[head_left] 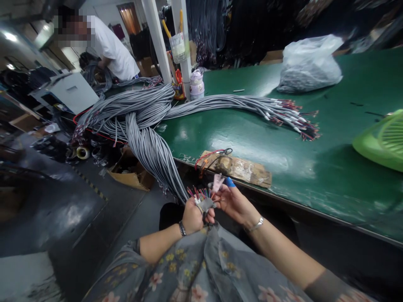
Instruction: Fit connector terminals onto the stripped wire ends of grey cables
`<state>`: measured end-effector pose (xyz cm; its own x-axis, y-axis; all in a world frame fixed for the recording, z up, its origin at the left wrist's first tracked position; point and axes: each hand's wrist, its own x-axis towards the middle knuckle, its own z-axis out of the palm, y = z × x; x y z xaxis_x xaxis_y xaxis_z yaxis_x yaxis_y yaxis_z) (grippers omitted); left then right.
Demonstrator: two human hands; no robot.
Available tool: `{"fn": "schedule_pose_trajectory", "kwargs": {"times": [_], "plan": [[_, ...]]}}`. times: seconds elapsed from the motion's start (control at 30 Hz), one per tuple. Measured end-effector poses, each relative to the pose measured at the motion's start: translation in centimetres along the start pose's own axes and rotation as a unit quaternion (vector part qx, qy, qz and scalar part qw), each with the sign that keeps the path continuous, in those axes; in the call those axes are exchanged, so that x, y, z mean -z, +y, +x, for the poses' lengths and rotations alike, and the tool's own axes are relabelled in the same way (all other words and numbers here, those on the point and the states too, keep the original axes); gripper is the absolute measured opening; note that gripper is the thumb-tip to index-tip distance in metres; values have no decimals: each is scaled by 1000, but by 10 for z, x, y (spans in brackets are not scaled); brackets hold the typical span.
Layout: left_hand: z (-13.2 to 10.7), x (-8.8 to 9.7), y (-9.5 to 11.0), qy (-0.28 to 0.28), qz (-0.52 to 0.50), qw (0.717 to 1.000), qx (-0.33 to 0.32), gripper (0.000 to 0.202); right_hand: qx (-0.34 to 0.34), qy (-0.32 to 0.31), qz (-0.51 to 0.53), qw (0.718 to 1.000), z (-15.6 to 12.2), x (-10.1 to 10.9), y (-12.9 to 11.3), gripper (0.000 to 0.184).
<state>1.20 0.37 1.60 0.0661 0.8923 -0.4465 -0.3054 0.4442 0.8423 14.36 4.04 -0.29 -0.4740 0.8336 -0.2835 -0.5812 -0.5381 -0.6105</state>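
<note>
My left hand (192, 216) is closed around the end of a grey cable (205, 204), whose thin coloured wires (199, 193) fan out above the fist. My right hand (234, 202) sits just to the right, fingertips taped pink and blue, pinching at those wire ends. Both hands hover over my lap, just in front of the green table's edge (283, 193). The cable comes from a thick bundle of grey cables (151, 147) hanging off the table's left corner.
Another bundle of grey cables with stripped ends (277, 111) lies across the table. A cardboard piece with loose wires (239, 167), a white plastic bag (308, 63) and a green fan (382, 140) rest on it. A person in white (111, 48) works at the far left.
</note>
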Motion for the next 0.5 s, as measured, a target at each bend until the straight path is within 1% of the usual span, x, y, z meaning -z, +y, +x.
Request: {"fn": "schedule_pose_trajectory", "kwargs": {"times": [0.07,0.13,0.2,0.27,0.37,0.43,0.5], "plan": [[-3,4,-1,-9,19,1000,4,45,-38,-18,-33,999,-5,2,-3,40],[-5,7,-1,-18,44,999,5,45,-46,-22,-83,995,-9,3,-4,35],[-6,9,-2,-35,73,997,1,43,-27,-23,-137,990,-12,1,-5,30],[-6,9,-3,-65,109,992,0,40,-13,-39,-192,981,-15,-2,-5,28],[-4,10,-4,-108,161,981,20,37,3,-53,-268,962,-19,-4,-8,28],[-3,10,-5,-110,166,980,27,36,34,-39,-307,950,-23,-1,-10,29],[-2,10,-5,-87,142,986,22,37,67,-15,-316,946,-25,3,-12,32]]}}
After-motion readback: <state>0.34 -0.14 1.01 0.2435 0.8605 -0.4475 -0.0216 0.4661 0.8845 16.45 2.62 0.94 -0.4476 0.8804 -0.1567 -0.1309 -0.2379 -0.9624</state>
